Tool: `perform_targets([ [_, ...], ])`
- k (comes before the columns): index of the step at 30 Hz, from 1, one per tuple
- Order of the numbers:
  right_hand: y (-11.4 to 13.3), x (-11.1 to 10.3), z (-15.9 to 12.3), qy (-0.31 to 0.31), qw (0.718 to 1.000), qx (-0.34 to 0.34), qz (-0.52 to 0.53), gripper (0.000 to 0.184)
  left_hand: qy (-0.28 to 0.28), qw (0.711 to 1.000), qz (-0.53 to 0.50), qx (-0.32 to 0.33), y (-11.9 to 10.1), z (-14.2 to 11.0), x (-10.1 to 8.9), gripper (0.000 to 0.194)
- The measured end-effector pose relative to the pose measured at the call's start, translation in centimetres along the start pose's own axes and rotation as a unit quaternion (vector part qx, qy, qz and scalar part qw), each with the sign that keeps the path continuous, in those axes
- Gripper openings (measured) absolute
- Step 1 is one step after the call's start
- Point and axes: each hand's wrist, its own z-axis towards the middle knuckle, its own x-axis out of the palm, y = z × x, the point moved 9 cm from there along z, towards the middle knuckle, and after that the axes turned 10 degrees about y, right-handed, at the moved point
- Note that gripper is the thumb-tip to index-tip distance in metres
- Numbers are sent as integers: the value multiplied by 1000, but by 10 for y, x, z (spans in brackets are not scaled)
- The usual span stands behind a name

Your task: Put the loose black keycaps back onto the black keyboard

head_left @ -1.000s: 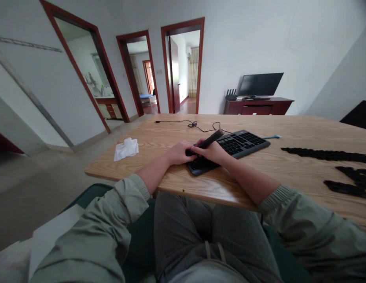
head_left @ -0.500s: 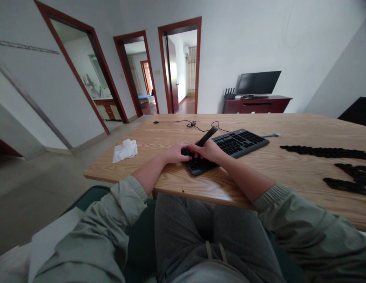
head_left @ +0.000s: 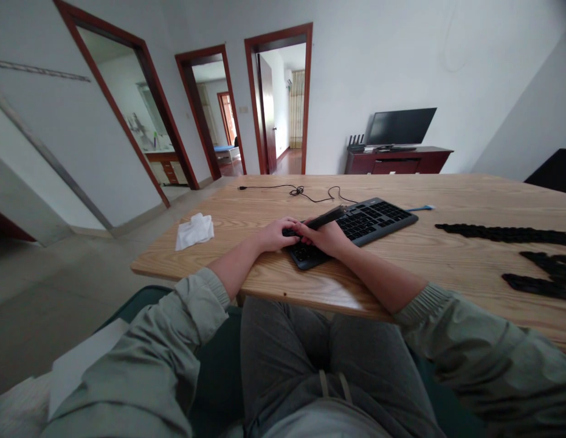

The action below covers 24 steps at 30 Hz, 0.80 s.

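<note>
A black keyboard (head_left: 376,220) lies slanted on the wooden table in front of me. My right hand (head_left: 327,238) rests over its left part, closed around a long, slim black tool (head_left: 329,216) whose kind I cannot make out. The tool leans low to the right, and a small metallic bit shows at its far end. Beside it, my left hand (head_left: 276,235) lies at the keyboard's left end with curled fingers touching the right hand's fingers. Something dark shows at those left fingertips, too small to name. The tool's working end is hidden by my hands.
A crumpled white tissue (head_left: 194,232) lies on the left of the table (head_left: 246,274). The black cable (head_left: 301,191) runs loosely behind the keyboard. A thin blue item (head_left: 422,208) sits past its right end. Rows of small black pieces (head_left: 501,233) lie farther right.
The black tool has tipped down toward the right, from steeply upright to nearly flat over the keyboard. Both hands stay at the keyboard's left end.
</note>
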Motion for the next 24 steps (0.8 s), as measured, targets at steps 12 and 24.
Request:
perform_targets([
  [12, -3, 1, 1, -10, 1000, -15, 16, 35, 12, 1000, 16, -14, 2, 1, 4, 29],
  [24, -5, 0, -1, -24, 999, -24, 8, 38, 15, 1000, 18, -8, 5, 4, 6, 25],
])
